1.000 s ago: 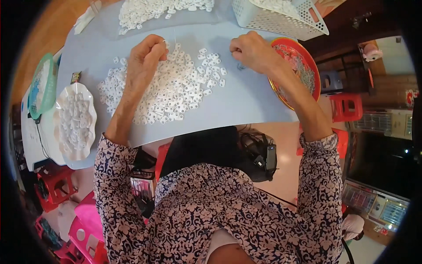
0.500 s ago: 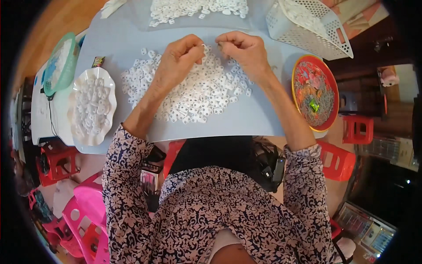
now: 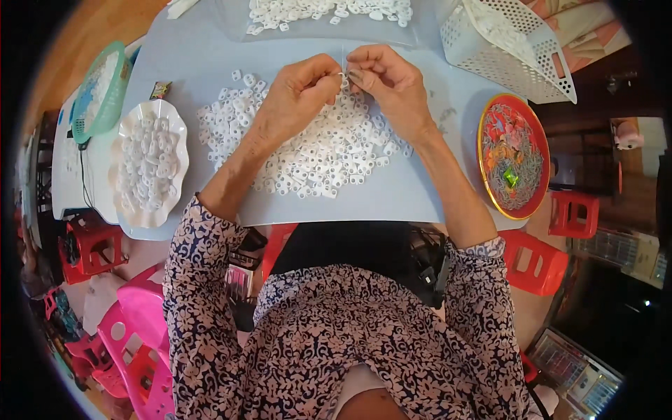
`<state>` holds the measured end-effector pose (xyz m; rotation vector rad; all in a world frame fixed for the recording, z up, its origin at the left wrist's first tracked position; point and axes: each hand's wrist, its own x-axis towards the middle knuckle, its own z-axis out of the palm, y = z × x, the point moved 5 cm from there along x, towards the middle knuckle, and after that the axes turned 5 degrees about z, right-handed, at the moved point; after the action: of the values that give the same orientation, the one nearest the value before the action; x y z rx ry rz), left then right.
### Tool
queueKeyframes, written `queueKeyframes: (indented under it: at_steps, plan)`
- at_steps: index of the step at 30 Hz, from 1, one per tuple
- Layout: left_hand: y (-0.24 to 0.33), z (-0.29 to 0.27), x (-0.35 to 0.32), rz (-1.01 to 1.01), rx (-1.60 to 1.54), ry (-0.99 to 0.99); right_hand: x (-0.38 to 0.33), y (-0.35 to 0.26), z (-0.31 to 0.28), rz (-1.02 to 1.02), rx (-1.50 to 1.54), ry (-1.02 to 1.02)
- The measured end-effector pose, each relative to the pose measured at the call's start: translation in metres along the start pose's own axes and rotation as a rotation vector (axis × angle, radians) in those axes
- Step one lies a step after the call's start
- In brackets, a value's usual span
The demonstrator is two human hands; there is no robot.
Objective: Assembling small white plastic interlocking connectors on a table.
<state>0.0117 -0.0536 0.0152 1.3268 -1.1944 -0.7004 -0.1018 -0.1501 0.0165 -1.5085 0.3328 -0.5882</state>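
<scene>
Over the far part of a pile of small white plastic pieces [image 3: 315, 161], my two hands meet, nearly touching. My left hand [image 3: 302, 91] is closed in a pinch, and a small white piece [image 3: 342, 75] shows at its thumb and fingertip. Right beside that piece, my right hand [image 3: 392, 84] has thumb and forefinger pressed together. Whatever these fingers hold is too small to make out. Many of the loose pieces show a dark spot or hole.
On the left are a scalloped white dish [image 3: 180, 168] of white pieces and a green basket [image 3: 115, 105]. A red tray [image 3: 484, 157] with thin grey parts and a green wrapper lies right. A white perforated basket [image 3: 560, 87] and clear bag [image 3: 234, 28] stand farther back.
My right hand has moved in to the left, so its fingertips now meet the white piece at my left fingers. The whole view has shifted slightly.
</scene>
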Motion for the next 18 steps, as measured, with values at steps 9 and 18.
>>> queueKeyframes:
  at_steps: [9, 18]
  plan:
    - [0.0028, 0.001, -0.0001, 0.018, 0.007, 0.0, -0.0014, 0.0009, -0.0005, -0.002, -0.029, 0.05]
    - [0.0029, 0.0052, -0.0043, -0.011, 0.037, -0.016, -0.0033, -0.0056, -0.0004, -0.035, -0.134, 0.041]
